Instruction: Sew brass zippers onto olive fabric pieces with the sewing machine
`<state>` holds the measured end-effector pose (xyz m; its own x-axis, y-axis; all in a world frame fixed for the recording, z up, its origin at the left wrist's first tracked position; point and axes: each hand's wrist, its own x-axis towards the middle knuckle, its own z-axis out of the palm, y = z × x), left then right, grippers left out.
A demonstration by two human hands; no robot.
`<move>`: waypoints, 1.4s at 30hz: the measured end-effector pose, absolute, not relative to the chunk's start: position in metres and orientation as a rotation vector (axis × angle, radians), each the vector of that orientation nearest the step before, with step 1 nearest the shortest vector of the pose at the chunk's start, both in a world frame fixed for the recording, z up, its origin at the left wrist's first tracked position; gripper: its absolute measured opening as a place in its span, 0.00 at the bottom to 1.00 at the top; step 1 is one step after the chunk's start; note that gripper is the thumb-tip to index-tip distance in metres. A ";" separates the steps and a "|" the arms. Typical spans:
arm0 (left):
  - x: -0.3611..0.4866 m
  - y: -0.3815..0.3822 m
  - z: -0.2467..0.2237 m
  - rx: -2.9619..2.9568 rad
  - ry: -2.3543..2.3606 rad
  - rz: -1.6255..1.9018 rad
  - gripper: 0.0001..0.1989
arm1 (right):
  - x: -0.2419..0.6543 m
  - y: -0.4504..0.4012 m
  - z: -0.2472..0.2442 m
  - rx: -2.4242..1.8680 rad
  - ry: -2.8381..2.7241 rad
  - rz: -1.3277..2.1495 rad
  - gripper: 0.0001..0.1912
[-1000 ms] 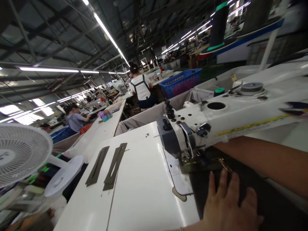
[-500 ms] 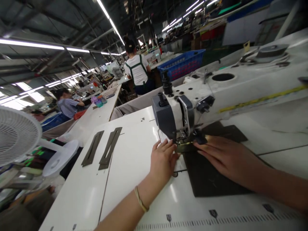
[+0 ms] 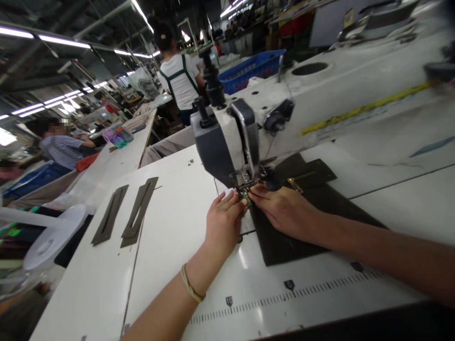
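A grey-and-white sewing machine head (image 3: 227, 147) stands over dark olive fabric panels (image 3: 284, 248) on the white table. My left hand (image 3: 223, 222) rests just left of the presser foot (image 3: 245, 184), fingers stretched forward and lying flat, thumb by the fabric edge. Close on the other side, my right hand (image 3: 291, 213) lies on the panel, its fingers together, gripping the fabric edge by the foot. A brass-coloured zipper pull (image 3: 295, 184) shows behind my right hand, beside a dark fabric strip (image 3: 316, 171). The needle point and the fabric under the foot are hard to make out.
Slotted olive fabric strips (image 3: 140, 210) lie on the table's left side. A ruler scale (image 3: 263, 302) runs along the front edge. A white fan stand (image 3: 57, 241) is at left. Beyond are a blue crate (image 3: 252, 71), a co-worker in white (image 3: 179, 80) and another in stripes (image 3: 64, 147).
The view has shifted, so the machine and table sit further left and higher. My right hand's fingers have come closer to my left hand at the foot, and the zipper pull is now visible.
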<state>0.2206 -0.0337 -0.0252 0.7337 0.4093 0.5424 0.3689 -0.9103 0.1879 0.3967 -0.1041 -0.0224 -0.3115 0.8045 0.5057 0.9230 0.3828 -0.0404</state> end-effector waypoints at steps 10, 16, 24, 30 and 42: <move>0.223 -0.031 -0.021 2.920 0.582 0.892 0.09 | 0.397 -0.103 -0.023 -1.459 -2.176 -0.396 0.18; 0.227 -0.026 -0.024 2.892 0.632 0.909 0.06 | 0.400 -0.096 -0.028 -1.465 -2.152 -0.374 0.17; 0.228 -0.025 -0.025 2.798 0.689 0.875 0.06 | 0.399 -0.091 -0.024 -1.497 -2.169 -0.347 0.15; 0.229 -0.023 -0.026 2.783 0.670 0.914 0.06 | 0.400 -0.090 -0.026 -1.488 -2.160 -0.357 0.15; 0.225 -0.025 -0.026 2.822 0.594 0.997 0.08 | 0.403 -0.090 -0.034 -1.349 -2.116 -0.460 0.16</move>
<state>0.2255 -0.0250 -0.0261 0.7113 0.3891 0.5854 0.3298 -0.9202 0.2108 0.4026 -0.0902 -0.0335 -0.3191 0.7025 0.6361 0.9032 0.4288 -0.0205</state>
